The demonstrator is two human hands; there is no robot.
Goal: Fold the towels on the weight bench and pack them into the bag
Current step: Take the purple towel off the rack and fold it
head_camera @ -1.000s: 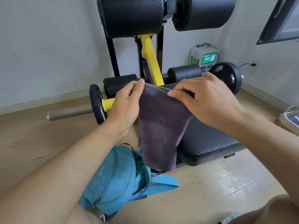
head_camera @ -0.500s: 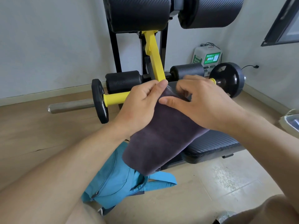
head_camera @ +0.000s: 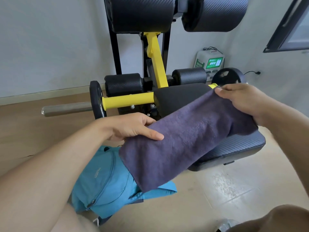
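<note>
- Over the near edge of the weight bench (head_camera: pixel 234 148), the purple towel (head_camera: pixel 184 139) stretches as a long folded band between two hands, its lower end hanging off the bench pad and drooping over the blue bag (head_camera: pixel 103 178) on the floor.
- Risk one: that loose lower end is the weak spot. It hangs free, so a tug from either side could let the layers slide apart and undo the fold.
- Risk two: the far end is held by very little cloth. If that corner slips, the towel drops onto the floor tiles or onto the bag in a heap.
- Risk three: the bag lies slumped, and I cannot tell whether its zip is open. Packing may call for one hand to spread the mouth, leaving the towel in a single hand.
- Left hand (head_camera: pixel 132 126): fingers loosely curled around the towel's left edge, thumb pressed flat on top of the cloth, the other fingers tucked behind it. Clamped, but gently.
- Right hand (head_camera: pixel 240 99): closed on the towel's far end, fingertips (head_camera: pixel 219 93) pinching the upper corner just beside the bench's yellow bar (head_camera: pixel 127 101).
</note>
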